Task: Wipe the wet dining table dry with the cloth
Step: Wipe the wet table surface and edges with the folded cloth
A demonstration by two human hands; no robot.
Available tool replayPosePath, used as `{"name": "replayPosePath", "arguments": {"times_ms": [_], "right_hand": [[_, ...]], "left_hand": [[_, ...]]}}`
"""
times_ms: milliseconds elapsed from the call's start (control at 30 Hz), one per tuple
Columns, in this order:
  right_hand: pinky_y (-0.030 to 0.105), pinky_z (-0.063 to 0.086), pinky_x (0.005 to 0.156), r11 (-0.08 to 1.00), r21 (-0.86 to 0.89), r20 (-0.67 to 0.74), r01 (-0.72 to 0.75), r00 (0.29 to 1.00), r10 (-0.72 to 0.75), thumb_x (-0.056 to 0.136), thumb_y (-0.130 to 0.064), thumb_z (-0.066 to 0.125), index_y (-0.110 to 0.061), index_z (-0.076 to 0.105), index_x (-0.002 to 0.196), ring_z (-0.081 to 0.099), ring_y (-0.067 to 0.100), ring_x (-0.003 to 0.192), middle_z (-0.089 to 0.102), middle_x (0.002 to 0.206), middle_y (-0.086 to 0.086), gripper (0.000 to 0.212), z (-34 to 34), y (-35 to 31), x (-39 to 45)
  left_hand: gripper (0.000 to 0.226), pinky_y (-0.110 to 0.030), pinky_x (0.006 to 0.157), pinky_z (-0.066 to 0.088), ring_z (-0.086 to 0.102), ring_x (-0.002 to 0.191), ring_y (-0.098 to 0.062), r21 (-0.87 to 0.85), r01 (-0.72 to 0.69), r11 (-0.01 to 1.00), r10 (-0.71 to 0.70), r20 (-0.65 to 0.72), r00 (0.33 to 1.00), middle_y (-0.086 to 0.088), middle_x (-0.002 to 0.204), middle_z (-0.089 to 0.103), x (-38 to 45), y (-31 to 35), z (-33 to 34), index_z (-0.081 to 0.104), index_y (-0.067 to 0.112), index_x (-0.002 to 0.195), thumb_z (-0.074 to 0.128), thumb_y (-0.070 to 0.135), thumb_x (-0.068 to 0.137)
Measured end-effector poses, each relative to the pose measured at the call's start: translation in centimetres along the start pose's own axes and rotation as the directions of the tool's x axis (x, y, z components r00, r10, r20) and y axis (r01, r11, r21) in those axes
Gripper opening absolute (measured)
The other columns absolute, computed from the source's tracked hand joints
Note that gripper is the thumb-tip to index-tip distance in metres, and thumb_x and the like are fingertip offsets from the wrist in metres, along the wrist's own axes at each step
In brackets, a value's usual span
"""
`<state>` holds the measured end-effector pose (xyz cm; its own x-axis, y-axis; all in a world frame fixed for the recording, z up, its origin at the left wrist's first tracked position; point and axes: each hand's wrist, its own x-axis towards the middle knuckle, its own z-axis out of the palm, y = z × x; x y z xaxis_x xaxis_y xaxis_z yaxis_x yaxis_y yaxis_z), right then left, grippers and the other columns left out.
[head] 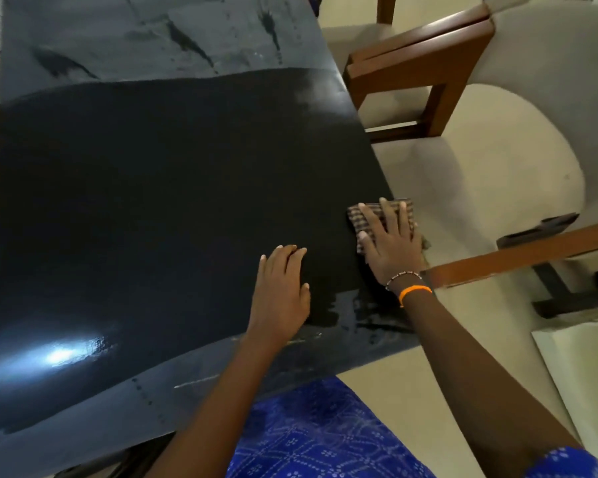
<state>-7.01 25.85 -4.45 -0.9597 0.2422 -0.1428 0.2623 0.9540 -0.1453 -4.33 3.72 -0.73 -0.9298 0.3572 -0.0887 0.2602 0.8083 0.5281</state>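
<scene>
The dark glossy dining table (145,201) fills the left and middle of the view. A checked brown cloth (403,208) lies at the table's right edge, partly hanging over it. My right hand (389,241) presses flat on the cloth with fingers spread. My left hand (282,286) rests flat on the bare tabletop, to the left of the cloth, holding nothing. Water streaks and smears (359,312) shine on the surface just in front of my right wrist. More wet marks (187,39) show at the far end.
A wooden chair (422,74) stands beside the table's far right edge. Another wooden chair part (518,253) juts in close to my right wrist. Pale floor (480,174) lies to the right. A white panel (580,374) sits at the lower right.
</scene>
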Motion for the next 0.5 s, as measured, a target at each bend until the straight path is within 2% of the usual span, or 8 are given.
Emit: {"name": "replayPosePath", "arguments": {"times_ms": [233,367,500], "right_hand": [[0.058,0.012,0.114,0.995,0.065,-0.031,0.076,0.997,-0.074,0.096,-0.042,0.035,-0.041,0.018,0.146,0.002,0.034,0.146,0.011,0.159,0.002,0.053,-0.8,-1.2,8.8],[0.058,0.012,0.113,0.992,0.099,-0.033,0.076,0.997,-0.073,0.095,-0.042,0.035,-0.041,0.02,0.145,0.002,0.034,0.146,0.012,0.159,0.003,0.052,-0.7,-2.6,13.4],[0.057,0.014,0.113,0.99,0.111,-0.02,0.084,0.996,-0.083,0.095,-0.042,0.035,-0.039,0.021,0.146,0.002,0.034,0.146,0.014,0.159,0.002,0.053,-0.8,-3.0,14.8]], "left_hand": [[0.059,-0.044,0.116,0.001,0.02,0.141,-0.019,0.141,0.096,0.985,-0.102,0.038,0.994,-0.004,0.15,0.028,3.1,1.7,1.9,0.03,0.016,0.141,0.054,0.03,0.089],[0.069,-0.044,0.116,-0.003,0.01,0.145,-0.019,0.191,0.13,0.973,-0.151,0.1,0.984,-0.002,0.155,0.017,2.9,1.6,2.5,0.021,0.018,0.145,0.054,0.04,0.088],[0.078,-0.044,0.115,-0.005,0.008,0.145,-0.02,0.194,0.153,0.969,-0.18,0.129,0.975,-0.003,0.156,0.013,3.1,1.7,2.5,0.017,0.017,0.145,0.061,0.039,0.084]]}}
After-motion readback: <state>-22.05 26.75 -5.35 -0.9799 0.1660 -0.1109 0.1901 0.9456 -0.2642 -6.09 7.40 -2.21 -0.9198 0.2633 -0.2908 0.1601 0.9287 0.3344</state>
